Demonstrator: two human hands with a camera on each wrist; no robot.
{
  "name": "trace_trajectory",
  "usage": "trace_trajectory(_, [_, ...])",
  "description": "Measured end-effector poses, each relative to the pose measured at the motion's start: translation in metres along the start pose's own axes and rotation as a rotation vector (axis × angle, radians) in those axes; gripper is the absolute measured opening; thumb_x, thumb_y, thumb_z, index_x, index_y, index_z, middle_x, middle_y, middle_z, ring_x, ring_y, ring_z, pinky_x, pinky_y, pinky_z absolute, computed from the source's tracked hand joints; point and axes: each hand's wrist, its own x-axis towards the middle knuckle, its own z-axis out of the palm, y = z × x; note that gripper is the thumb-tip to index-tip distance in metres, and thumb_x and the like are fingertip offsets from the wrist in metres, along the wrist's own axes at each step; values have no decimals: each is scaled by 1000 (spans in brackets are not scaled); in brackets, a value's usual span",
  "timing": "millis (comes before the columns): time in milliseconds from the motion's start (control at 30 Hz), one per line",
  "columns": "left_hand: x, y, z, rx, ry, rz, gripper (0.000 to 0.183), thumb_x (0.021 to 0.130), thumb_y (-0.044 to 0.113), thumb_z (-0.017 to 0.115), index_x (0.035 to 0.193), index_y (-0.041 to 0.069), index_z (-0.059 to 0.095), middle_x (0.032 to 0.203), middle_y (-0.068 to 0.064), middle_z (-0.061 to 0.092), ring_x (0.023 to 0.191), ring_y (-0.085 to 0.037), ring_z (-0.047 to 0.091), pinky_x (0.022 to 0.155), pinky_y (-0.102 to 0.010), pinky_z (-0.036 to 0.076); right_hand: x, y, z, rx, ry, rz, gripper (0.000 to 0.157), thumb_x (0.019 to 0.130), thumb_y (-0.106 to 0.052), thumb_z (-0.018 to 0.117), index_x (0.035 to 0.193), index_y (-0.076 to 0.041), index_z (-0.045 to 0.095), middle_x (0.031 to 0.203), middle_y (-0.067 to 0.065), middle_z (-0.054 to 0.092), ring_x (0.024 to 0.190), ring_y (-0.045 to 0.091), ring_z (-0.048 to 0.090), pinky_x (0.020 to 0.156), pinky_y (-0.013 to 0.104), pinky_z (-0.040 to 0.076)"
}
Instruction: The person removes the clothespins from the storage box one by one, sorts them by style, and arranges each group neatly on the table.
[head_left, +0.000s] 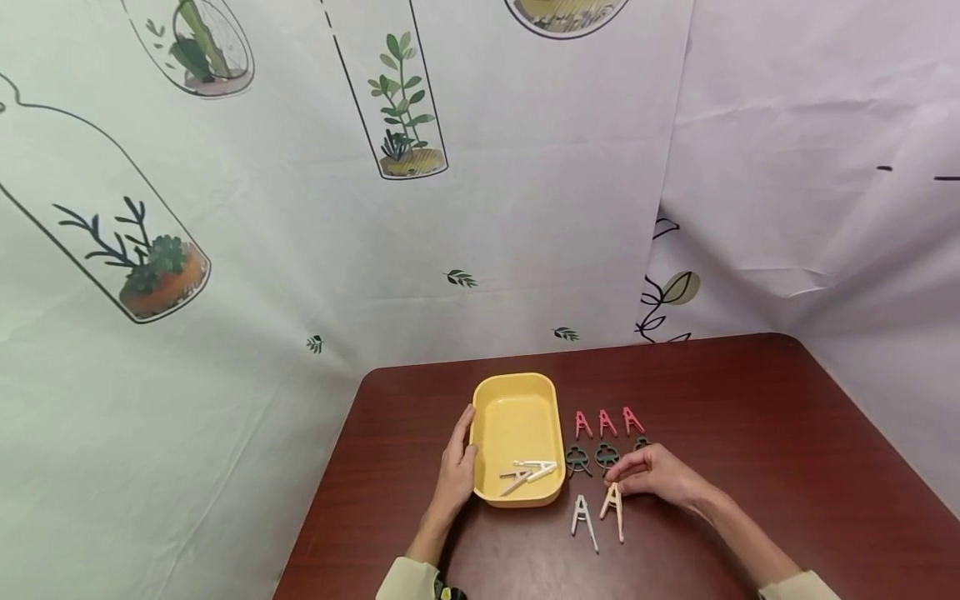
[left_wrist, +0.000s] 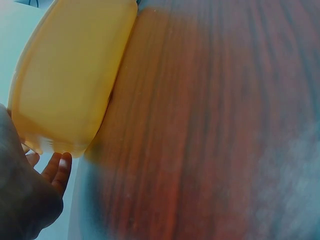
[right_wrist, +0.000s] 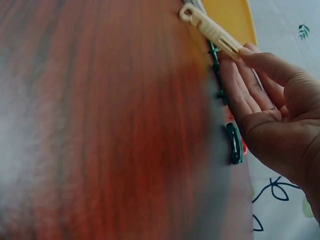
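My right hand [head_left: 658,477] pinches a cream clothespin [head_left: 613,498] between thumb and fingertips, low over the table; the right wrist view shows the clothespin [right_wrist: 216,33] side-on at the thumb tip. Just left of it lies a white clothespin [head_left: 581,510]. Against the left side of a yellow tray [head_left: 517,423] rests my left hand [head_left: 454,467], its fingers lying along the outer wall. In the left wrist view the fingertips [left_wrist: 63,162] touch the tray's outside [left_wrist: 70,75]. Several pale clothespins [head_left: 540,471] lie in the tray's near end.
Right of the tray, three red clothespins [head_left: 607,423] form a row near the back. Dark green round clips [head_left: 607,456] lie in a row in front of them, one partly behind my right hand. The dark red wooden table [head_left: 750,417] meets a patterned cloth backdrop [head_left: 495,225].
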Motion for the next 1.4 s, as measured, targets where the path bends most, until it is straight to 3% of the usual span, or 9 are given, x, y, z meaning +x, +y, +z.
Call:
trace_trajectory(333, [3, -30, -3, 25, -31, 28, 65, 98, -19, 47, 160, 0, 44, 166, -20, 40, 155, -36, 34, 114, -10, 21, -1, 8, -2, -96, -31, -142, 17, 94, 8, 71, 109, 16, 73, 104, 27, 76, 94, 14, 76, 78, 24, 59])
trace_trajectory(500, [2, -33, -5, 14, -51, 39, 65, 98, -16, 47, 160, 0, 44, 167, -21, 39, 155, -36, 33, 115, -12, 21, -3, 3, 4, -221, 74, -159, 16, 94, 8, 71, 110, 11, 75, 104, 24, 77, 96, 20, 77, 80, 24, 59])
trace_trajectory(700, [3, -31, -4, 13, -41, 20, 65, 98, -17, 47, 161, 2, 44, 167, -14, 40, 155, -32, 34, 116, -11, 21, -14, 2, 25, -316, 285, -118, 22, 90, 4, 78, 112, 7, 76, 106, 21, 77, 92, 19, 77, 78, 27, 60])
trace_trajectory(867, [2, -28, -1, 30, -9, 33, 65, 96, -20, 47, 158, -2, 45, 164, -22, 42, 153, -39, 36, 114, -12, 22, -23, 6, 45, -301, 438, -87, 33, 86, 4, 84, 116, 9, 74, 109, 23, 77, 91, 13, 77, 79, 25, 60])
trace_trajectory(1033, [0, -10, 0, 4, 8, 1, 62, 96, -23, 44, 156, -9, 44, 164, -24, 41, 153, -43, 34, 118, -17, 22, -25, 6, 57, -306, 472, -94, 45, 80, 4, 88, 121, 13, 71, 112, 25, 75, 94, 13, 74, 82, 28, 60])
trace_trajectory(1133, [-1, 5, -4, -19, -3, -12, 61, 96, -22, 45, 155, -10, 45, 163, -24, 42, 153, -43, 34, 119, -21, 24, -24, 7, 59, -334, 477, -70, 46, 77, 3, 90, 120, 9, 72, 110, 21, 75, 92, 10, 72, 81, 28, 60])
trace_trajectory(1267, [1, -13, -5, -18, -18, -3, 64, 97, -18, 48, 158, -2, 46, 165, -17, 42, 154, -36, 35, 117, -17, 24, -20, 9, 62, -368, 500, -40, 43, 75, 5, 90, 116, 3, 75, 107, 13, 76, 90, 5, 70, 80, 25, 60])
trace_trajectory(1400, [3, -33, -5, 1, -36, 14, 66, 97, -16, 48, 160, 3, 45, 167, -11, 41, 155, -33, 34, 115, -12, 22, -20, 9, 63, -372, 512, -68, 41, 75, 11, 87, 113, 5, 75, 105, 14, 76, 89, 6, 70, 78, 25, 60])
